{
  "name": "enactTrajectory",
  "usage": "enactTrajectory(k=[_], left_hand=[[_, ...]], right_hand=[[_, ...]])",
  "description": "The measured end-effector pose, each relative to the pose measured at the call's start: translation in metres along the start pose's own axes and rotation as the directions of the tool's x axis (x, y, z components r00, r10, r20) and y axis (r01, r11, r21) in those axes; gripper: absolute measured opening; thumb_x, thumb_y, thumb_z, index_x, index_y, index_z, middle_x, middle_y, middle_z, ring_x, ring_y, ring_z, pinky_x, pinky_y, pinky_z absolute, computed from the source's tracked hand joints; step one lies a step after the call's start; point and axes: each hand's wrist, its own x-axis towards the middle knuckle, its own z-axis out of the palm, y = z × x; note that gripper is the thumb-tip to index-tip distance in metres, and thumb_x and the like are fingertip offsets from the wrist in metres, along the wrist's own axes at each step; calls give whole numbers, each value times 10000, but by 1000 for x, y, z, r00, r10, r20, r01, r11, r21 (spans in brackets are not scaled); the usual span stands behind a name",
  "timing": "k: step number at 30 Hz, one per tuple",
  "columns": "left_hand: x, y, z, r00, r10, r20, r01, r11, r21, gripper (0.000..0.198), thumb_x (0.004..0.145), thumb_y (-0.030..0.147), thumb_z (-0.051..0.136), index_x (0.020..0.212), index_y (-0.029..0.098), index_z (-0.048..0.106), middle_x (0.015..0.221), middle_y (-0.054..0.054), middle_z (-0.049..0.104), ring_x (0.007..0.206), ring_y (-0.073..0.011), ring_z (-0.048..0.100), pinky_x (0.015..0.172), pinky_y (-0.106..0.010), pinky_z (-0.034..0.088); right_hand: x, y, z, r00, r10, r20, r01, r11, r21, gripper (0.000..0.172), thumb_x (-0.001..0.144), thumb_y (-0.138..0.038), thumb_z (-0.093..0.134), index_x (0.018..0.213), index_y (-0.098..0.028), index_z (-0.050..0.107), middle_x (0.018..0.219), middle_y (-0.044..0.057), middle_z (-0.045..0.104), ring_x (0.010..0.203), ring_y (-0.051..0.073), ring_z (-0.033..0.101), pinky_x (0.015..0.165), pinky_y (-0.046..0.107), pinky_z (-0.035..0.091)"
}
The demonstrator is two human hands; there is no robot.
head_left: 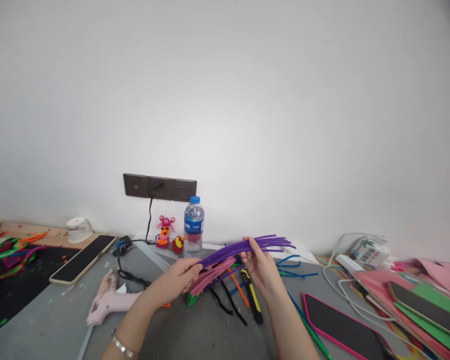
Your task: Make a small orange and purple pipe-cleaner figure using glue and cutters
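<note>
A bundle of purple pipe cleaners [227, 250] stretches between my two hands above the table. My left hand [180, 277] is closed on its left end, while my right hand [259, 262] grips it farther right, the loose tips fanning out past the fingers. Pink pipe cleaners [213, 275] lie just beneath the bundle; whether my left fingers also touch them I cannot tell. Close below are black pipe cleaners [234, 304], an orange one [239, 287] and a yellow-and-black utility knife [252, 295]. Blue pipe cleaners [298, 273] spread to the right of my right hand.
A pink glue gun [110, 302] lies left of my left arm. Behind my hands stand a water bottle [194, 225] and a small pipe-cleaner figure [165, 232]. Phones lie at left [83, 260] and right [345, 327]. Coloured sheets [382, 285] and a white cable [345, 290] fill the right side.
</note>
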Motion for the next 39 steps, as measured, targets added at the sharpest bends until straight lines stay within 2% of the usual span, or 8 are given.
enactTrajectory(k=[3, 6, 10, 19, 27, 33, 36, 39], left_hand=[[3, -3, 5, 991, 96, -95, -61, 944, 323, 335, 851, 490, 503, 932, 184, 614, 738, -2, 558, 668, -162, 490, 599, -256, 359], [4, -7, 11, 987, 78, -144, 25, 798, 602, 425, 712, 366, 689, 1105, 225, 610, 909, -50, 641, 853, -246, 575, 704, -294, 395], [6, -12, 13, 987, 12, -159, 116, 632, 766, 459, 721, 189, 630, 1173, 252, 584, 904, -48, 668, 876, -251, 617, 706, -286, 395], [14, -15, 6, 947, 18, -320, 263, 529, 807, 257, 824, 126, 504, 1028, 248, 600, 792, -11, 643, 822, -201, 621, 632, -248, 352], [5, -14, -27, 951, -14, -307, 237, 672, 702, 155, 701, 56, 560, 754, 196, 519, 605, 62, 481, 619, -141, 524, 566, -219, 314], [-9, -8, -47, 899, 44, -436, 311, 638, 705, 71, 765, 159, 540, 818, 195, 570, 738, 1, 613, 687, -169, 565, 618, -246, 349], [-19, -3, -47, 929, -42, -368, 311, 628, 713, 102, 732, 258, 604, 809, 198, 634, 831, -32, 685, 782, -214, 611, 669, -275, 371], [-28, 0, -41, 943, -147, -298, 327, 565, 757, 200, 614, 281, 715, 805, 222, 699, 916, -45, 715, 963, -296, 605, 811, -351, 366]], right_hand=[[7, 0, -7, 997, -47, -57, 52, 995, 81, 336, 599, -349, 841, 799, -127, 686, 503, -21, 609, 470, 107, 585, 440, 177, 508], [14, -8, -22, 982, -134, -135, 151, 980, 131, 224, 686, -339, 780, 752, -171, 646, 465, -71, 538, 439, 74, 542, 441, 149, 496], [23, -24, -43, 955, -200, -219, 242, 952, 185, 206, 763, -336, 708, 707, -208, 556, 449, -108, 454, 418, 38, 481, 425, 106, 449], [23, -9, -39, 988, -92, -126, 100, 993, 61, 239, 657, -338, 787, 746, -173, 638, 472, -77, 493, 425, 76, 491, 386, 162, 441], [24, 13, -23, 996, 88, -35, -93, 977, -191, 286, 650, -405, 779, 680, -181, 603, 496, -50, 547, 482, 118, 594, 476, 216, 519], [11, 11, -32, 988, 157, 4, -135, 861, -490, 256, 675, -332, 758, 689, -181, 552, 428, -38, 562, 331, 130, 548, 297, 163, 309], [1, 5, -30, 987, 133, 85, -57, 803, -594, 179, 650, -225, 751, 690, -178, 583, 377, -84, 510, 271, 79, 427, 306, 157, 253], [-10, 8, -19, 933, 258, 253, 33, 635, -772, 56, 706, -200, 662, 746, -183, 626, 375, -108, 461, 272, 62, 336, 327, 168, 223]])
